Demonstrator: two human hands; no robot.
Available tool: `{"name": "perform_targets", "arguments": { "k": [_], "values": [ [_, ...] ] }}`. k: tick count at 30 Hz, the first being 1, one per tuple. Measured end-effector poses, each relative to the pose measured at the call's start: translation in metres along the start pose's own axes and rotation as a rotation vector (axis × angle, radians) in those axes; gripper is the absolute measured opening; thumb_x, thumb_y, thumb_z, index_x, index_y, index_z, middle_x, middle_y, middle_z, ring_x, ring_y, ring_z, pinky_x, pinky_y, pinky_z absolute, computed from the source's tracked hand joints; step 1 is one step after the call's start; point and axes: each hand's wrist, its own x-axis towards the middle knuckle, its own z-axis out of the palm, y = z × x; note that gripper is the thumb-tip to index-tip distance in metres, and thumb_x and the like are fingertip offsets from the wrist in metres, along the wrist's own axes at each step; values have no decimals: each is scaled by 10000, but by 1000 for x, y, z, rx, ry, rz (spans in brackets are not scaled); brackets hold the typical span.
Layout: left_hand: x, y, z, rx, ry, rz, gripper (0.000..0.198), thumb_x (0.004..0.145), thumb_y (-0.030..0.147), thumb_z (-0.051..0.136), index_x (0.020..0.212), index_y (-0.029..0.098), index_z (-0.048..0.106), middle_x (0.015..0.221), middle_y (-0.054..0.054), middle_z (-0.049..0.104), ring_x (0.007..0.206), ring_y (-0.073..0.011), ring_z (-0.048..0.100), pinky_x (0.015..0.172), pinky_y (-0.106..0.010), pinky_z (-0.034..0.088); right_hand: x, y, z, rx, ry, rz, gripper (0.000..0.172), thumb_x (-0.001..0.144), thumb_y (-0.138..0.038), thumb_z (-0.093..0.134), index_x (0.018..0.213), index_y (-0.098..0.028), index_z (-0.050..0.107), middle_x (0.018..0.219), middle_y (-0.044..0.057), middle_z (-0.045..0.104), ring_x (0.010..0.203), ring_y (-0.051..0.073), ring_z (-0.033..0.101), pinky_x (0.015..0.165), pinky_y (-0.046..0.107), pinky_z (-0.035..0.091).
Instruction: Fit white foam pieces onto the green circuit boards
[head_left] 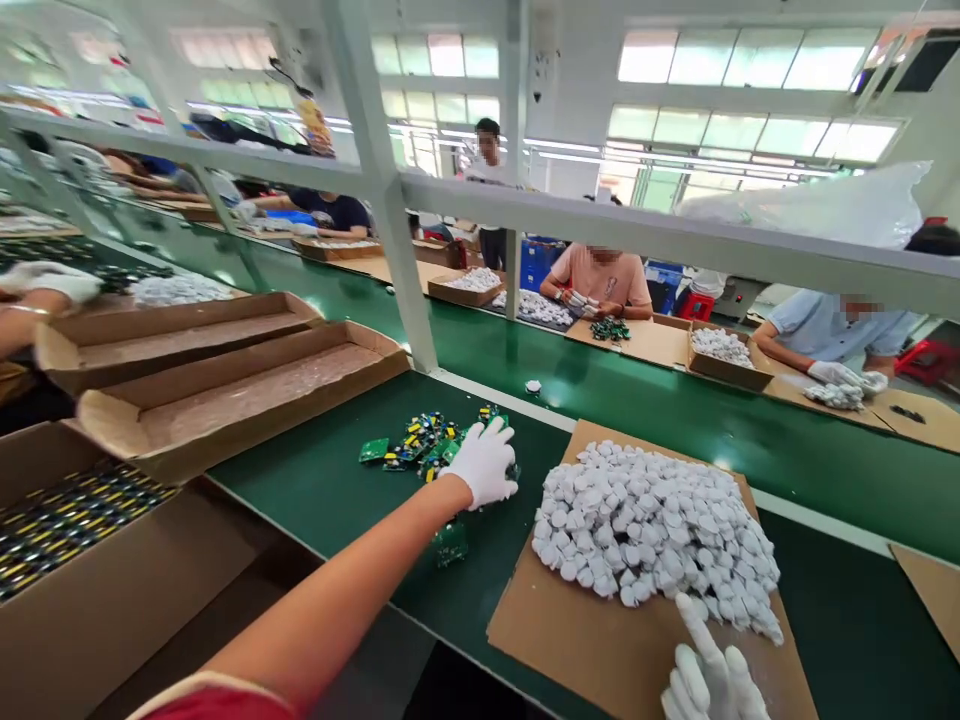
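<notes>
My left hand (pixel 486 463), in a white glove, reaches over a pile of green circuit boards (pixel 424 440) with yellow and blue parts. Its fingers are spread above the boards at the pile's right side, and what lies beneath the palm is hidden. One loose circuit board (pixel 451 543) lies on the near side of my wrist. At the lower right, my right hand (pixel 709 675), also gloved, has its index finger stretched toward a heap of small white plastic pieces (pixel 652 520). Its other fingers are partly bent, with nothing seen in them. The heap rests on a flat cardboard sheet (pixel 555 640).
Two shallow cardboard trays (pixel 247 400) stand at the left, beside a deeper box (pixel 112 640) with rows of boards. A green conveyor belt (pixel 645 420) carries one white piece (pixel 533 387). A white metal frame (pixel 386 190) rises in front. Co-workers sit across the belt; a gloved hand (pixel 56 283) shows far left.
</notes>
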Motion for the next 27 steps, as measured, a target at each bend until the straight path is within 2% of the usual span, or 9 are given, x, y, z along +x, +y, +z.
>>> {"name": "perform_targets", "arguments": {
  "k": [2,4,5,8,11,14,17,21,27],
  "values": [
    [-9,8,-3,-198,126,-19,334,660,350,630,919,139,637,1330,-182,446,1297,-352,275,1043,-511,184,-6,3,10,15,-31,-85,455,812,-535,485,1220,-338,515,542,-53,419,348,59,311,406,241,306],
    [-22,22,-2,-605,220,-26,322,675,345,623,937,165,573,1200,-141,549,1180,-290,444,997,-446,307,-9,4,18,-46,-65,-137,418,822,-519,482,1154,-284,575,599,-35,471,389,56,350,444,246,333],
    [-30,33,-1,-854,210,-15,331,677,341,626,949,178,534,1098,-106,593,1070,-250,530,938,-409,377,-8,3,21,-99,-71,-174,408,816,-517,491,1113,-261,600,632,-22,501,417,64,386,467,253,355],
    [-59,73,12,-1533,-63,15,383,659,365,655,930,191,447,750,8,575,628,-136,593,592,-266,458,-3,-1,27,-424,0,-269,371,794,-499,527,993,-205,639,714,23,586,504,111,500,503,274,402],
    [-82,115,33,-1918,-365,-64,416,668,472,638,890,193,424,595,72,458,384,-48,442,361,-164,262,9,-5,35,-1039,144,-492,274,787,-379,563,976,-198,644,833,58,640,594,147,567,564,287,450],
    [-92,144,48,-2038,-518,-151,448,634,453,676,894,202,411,575,83,441,359,-33,411,327,-153,183,25,-4,45,-1661,189,-807,337,789,-243,540,1120,-236,600,1073,83,612,811,196,596,702,303,466],
    [-94,153,53,-2037,-598,-182,440,616,379,692,911,203,417,536,90,429,358,-35,414,330,-152,182,33,1,49,-1984,219,-899,319,780,-201,552,1093,-238,604,1047,83,609,833,206,590,681,287,459],
    [-94,150,56,-1993,-643,-200,398,613,336,673,895,185,436,568,73,462,365,-32,433,334,-155,196,26,3,43,-1928,205,-885,206,791,-182,537,977,-234,610,904,51,592,756,163,579,672,259,457],
    [-89,159,61,-1948,-677,-197,307,633,251,617,873,176,441,538,78,466,369,-35,437,343,-149,219,19,6,48,-1945,212,-878,270,706,-149,576,955,-241,620,1031,77,573,866,212,556,742,325,451]
  ]
}}
